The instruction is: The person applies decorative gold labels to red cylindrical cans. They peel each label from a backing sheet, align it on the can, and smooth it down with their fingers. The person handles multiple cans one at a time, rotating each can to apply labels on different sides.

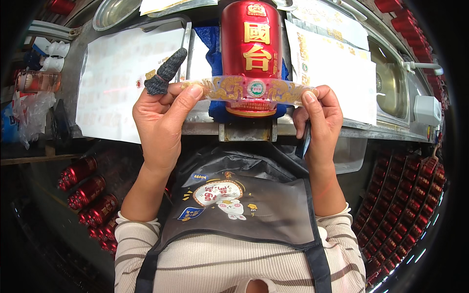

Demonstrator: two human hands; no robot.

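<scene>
A clear film strip with gold dragon-like patterns and a green round emblem (224, 89) is stretched across the lower part of a shiny red bottle (238, 41). Whether the film touches the bottle, I cannot tell. My left hand (163, 117) pinches its left end between thumb and fingers; a dark, rough cover (167, 72) sits on that hand's index finger, which points up. The strip's right end is pinched by my right hand (322, 115), which also keeps a thin dark flat blade-like tool (304, 140) in its lower fingers. Lying on its side, the bottle rests on blue cloth (209, 43).
White sheets with gold decals lie left (110, 93) and right (337, 80) of the bottle. A metal basin (115, 14) stands at far left, a sink (391, 80) at right. Red bottles fill racks below on the left (95, 195) and right (398, 200).
</scene>
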